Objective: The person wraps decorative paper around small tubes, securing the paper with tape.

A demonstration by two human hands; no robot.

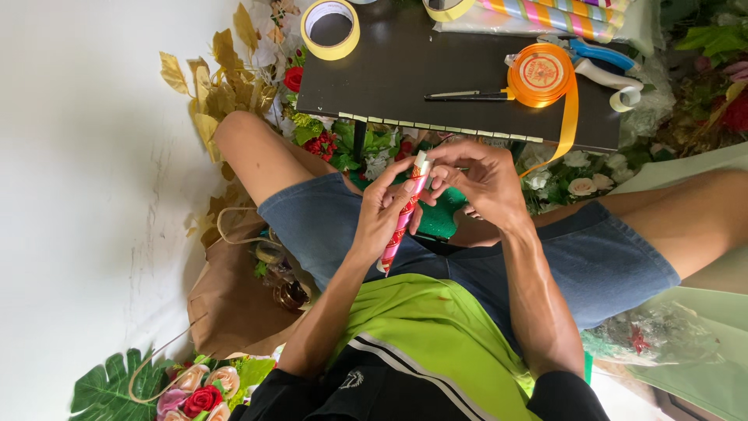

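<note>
My left hand (386,209) grips a narrow rolled cone of red patterned paper (403,222) over my lap, its pointed end toward my green shirt. My right hand (479,181) pinches the cone's white upper end with thumb and fingers. Both hands meet just in front of the near edge of a small dark table (405,70).
On the table lie an orange ribbon spool (541,74) with a hanging tail, a black pen (466,97), two rolls of yellow tape (331,30), blue-handled scissors (600,54) and striped wrapping paper (557,15). Artificial flowers, gold leaves and a brown paper bag (234,300) surround my legs.
</note>
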